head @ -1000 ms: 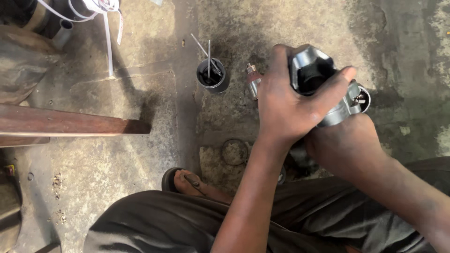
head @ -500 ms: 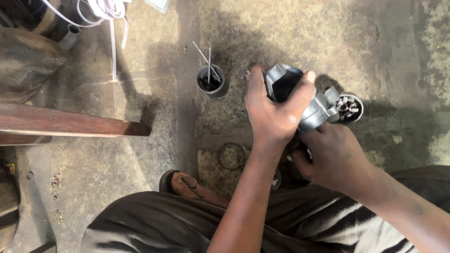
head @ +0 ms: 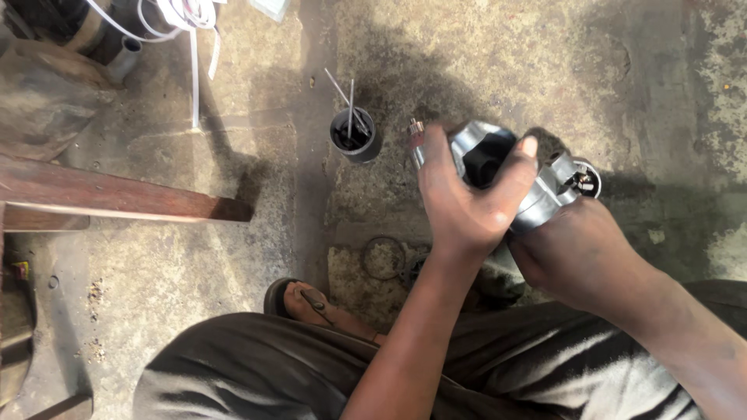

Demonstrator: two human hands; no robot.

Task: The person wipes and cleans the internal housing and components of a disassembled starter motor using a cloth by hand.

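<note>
Metal housing (head: 537,194), a cylindrical silver motor-type part with a dark open bore at its upper end, is held above the concrete floor (head: 545,62) in front of the person's lap. Compared with half a second earlier, the housing sits at nearly the same place in the view, and the left hand's thumb and fingers lie slightly farther across the dark bore; one second earlier the housing was turned more toward the right, with its round end cap more exposed. The left hand (head: 467,210) is closed over the top of the housing, thumb on the left side and fingers wrapped across the bore rim. The right hand (head: 580,253) grips the lower body from underneath, closed around it. At the right end of the housing a round cap (head: 582,180) shows small terminals inside. A short threaded stud (head: 416,131) projects near the left thumb. No package, label or sign can be made out. On the floor stand a small dark cup (head: 355,134) holding thin metal rods, a wire ring (head: 384,258) near the person's sandalled foot (head: 307,299), a brown wooden plank (head: 117,198) at left, and white cable (head: 183,19) at the top left.
</note>
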